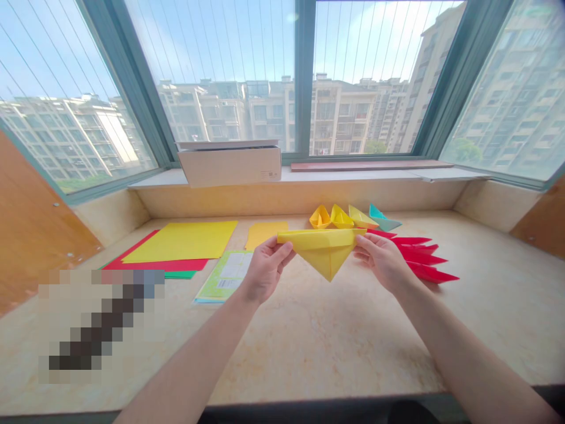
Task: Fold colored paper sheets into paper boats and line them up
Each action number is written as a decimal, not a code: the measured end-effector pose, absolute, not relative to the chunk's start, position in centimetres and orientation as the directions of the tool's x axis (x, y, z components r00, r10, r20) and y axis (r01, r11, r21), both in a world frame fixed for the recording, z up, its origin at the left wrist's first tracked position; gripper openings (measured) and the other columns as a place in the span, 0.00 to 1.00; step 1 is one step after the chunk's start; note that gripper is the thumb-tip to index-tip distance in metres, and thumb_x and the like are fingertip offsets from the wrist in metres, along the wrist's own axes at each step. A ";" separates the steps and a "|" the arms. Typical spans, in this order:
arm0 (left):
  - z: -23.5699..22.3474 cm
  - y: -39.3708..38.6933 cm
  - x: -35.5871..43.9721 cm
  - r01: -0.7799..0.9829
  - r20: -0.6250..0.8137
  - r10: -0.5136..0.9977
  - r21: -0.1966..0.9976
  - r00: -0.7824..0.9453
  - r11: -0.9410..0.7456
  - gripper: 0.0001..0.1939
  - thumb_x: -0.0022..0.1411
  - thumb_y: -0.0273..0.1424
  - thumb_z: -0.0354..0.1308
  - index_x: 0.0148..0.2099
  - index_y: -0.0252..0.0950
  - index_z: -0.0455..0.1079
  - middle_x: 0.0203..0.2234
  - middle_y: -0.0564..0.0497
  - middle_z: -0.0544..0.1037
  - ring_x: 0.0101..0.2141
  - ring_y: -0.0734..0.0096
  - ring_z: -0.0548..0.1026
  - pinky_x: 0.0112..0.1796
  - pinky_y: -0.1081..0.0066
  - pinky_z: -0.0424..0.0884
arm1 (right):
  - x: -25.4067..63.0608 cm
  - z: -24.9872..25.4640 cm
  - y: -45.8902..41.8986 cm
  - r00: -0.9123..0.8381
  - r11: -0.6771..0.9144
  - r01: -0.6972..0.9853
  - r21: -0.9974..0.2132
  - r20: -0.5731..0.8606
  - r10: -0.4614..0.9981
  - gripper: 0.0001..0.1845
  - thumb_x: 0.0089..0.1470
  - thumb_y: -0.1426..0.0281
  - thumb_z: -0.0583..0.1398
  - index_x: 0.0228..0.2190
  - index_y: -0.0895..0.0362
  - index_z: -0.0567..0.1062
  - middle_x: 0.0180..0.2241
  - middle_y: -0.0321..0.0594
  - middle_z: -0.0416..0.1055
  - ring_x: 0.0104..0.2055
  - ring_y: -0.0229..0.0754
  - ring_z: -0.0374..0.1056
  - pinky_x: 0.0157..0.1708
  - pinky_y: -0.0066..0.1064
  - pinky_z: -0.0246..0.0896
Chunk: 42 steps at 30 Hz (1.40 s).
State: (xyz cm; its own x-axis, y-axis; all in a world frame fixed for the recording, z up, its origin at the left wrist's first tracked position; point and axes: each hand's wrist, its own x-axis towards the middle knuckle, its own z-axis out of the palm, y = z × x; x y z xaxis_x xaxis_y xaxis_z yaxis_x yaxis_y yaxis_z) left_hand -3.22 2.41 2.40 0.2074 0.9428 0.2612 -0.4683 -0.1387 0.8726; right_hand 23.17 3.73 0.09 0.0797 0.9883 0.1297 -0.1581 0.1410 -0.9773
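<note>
Both hands hold a folded yellow paper shape (pixel 324 250) above the stone counter (pixel 335 335); it has a flat top edge and a point hanging down. My left hand (pixel 265 268) pinches its left end and my right hand (pixel 382 259) pinches its right end. Behind it stand three yellow paper boats (pixel 338 217) and a teal paper boat (pixel 383 220). Several red folded paper pieces (pixel 424 259) lie fanned out to the right of my right hand.
Flat sheets lie at the left: a yellow sheet (pixel 183 240) on red and green ones, a smaller yellow sheet (pixel 265 232), and a paper pack wrapper (pixel 225 275). A cardboard box (pixel 232 162) sits on the window sill. A blurred patch covers the lower left.
</note>
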 end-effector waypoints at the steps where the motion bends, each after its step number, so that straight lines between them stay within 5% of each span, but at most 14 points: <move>1: 2.3 2.4 -3.1 -0.464 0.268 0.943 0.873 0.198 -0.151 0.15 0.57 0.35 0.66 0.46 0.34 0.75 0.45 0.46 0.80 0.48 0.64 0.77 0.52 0.65 0.70 | 23.1 0.1 3.7 0.067 0.145 -0.167 -0.975 0.136 0.988 0.14 0.50 0.58 0.67 0.33 0.56 0.79 0.34 0.42 0.79 0.35 0.42 0.75 0.33 0.29 0.69; 10: 1.8 3.2 -3.5 -0.347 0.291 0.957 0.896 -0.014 -0.277 0.19 0.59 0.40 0.63 0.47 0.31 0.73 0.41 0.44 0.81 0.43 0.58 0.79 0.48 0.57 0.74 | 21.8 0.0 2.3 -0.100 0.308 -0.076 -0.948 0.314 0.944 0.14 0.55 0.57 0.65 0.37 0.54 0.74 0.31 0.39 0.79 0.31 0.44 0.77 0.32 0.33 0.70; 18: 2.4 1.8 -3.3 -0.468 0.360 0.926 0.841 0.112 -0.271 0.28 0.65 0.43 0.56 0.64 0.42 0.61 0.52 0.45 0.76 0.44 0.60 0.79 0.42 0.62 0.77 | 22.1 -0.3 2.9 -0.099 0.212 -0.200 -0.957 0.235 0.967 0.14 0.54 0.58 0.66 0.37 0.54 0.76 0.33 0.39 0.78 0.29 0.40 0.74 0.30 0.30 0.70; 22: 2.9 1.4 -3.6 -0.485 0.389 0.910 0.829 0.143 -0.278 0.33 0.63 0.40 0.60 0.67 0.49 0.54 0.58 0.45 0.71 0.47 0.61 0.77 0.40 0.66 0.77 | 22.0 -0.2 2.7 -0.204 0.121 -0.248 -0.961 0.174 0.963 0.14 0.53 0.58 0.66 0.35 0.55 0.76 0.33 0.40 0.77 0.29 0.39 0.72 0.30 0.29 0.69; 31: 3.0 1.4 -4.0 -0.518 0.437 0.852 0.820 0.288 -0.245 0.29 0.61 0.42 0.62 0.62 0.42 0.65 0.55 0.41 0.73 0.35 0.67 0.76 0.23 0.75 0.69 | 22.0 -0.9 2.6 -0.306 0.004 -0.266 -0.964 0.089 0.948 0.13 0.53 0.60 0.67 0.36 0.56 0.76 0.33 0.39 0.74 0.27 0.36 0.69 0.28 0.29 0.69; 38: 2.6 1.7 -3.6 -0.470 0.452 0.861 0.828 0.234 -0.306 0.22 0.64 0.44 0.59 0.56 0.39 0.72 0.55 0.41 0.73 0.40 0.64 0.75 0.30 0.72 0.69 | 21.5 -1.3 2.7 -0.239 0.082 -0.278 -0.957 0.151 0.959 0.14 0.53 0.58 0.67 0.36 0.53 0.74 0.33 0.36 0.75 0.28 0.36 0.71 0.30 0.29 0.68; 42: 2.8 2.0 -3.7 -0.399 0.478 0.859 0.835 0.184 -0.380 0.21 0.63 0.45 0.58 0.53 0.38 0.74 0.54 0.42 0.74 0.45 0.59 0.75 0.37 0.69 0.71 | 21.5 -1.2 2.9 -0.101 0.258 -0.251 -0.933 0.291 0.952 0.13 0.54 0.58 0.66 0.37 0.50 0.73 0.31 0.34 0.78 0.26 0.38 0.73 0.30 0.32 0.69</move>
State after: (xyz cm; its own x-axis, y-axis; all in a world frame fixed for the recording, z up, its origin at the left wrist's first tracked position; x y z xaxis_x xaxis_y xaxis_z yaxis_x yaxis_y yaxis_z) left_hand -3.65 1.99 2.77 0.1839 0.8587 0.4783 -0.3988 -0.3796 0.8348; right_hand 21.51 2.90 -1.17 -0.1007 0.9515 0.2907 -0.2508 0.2585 -0.9329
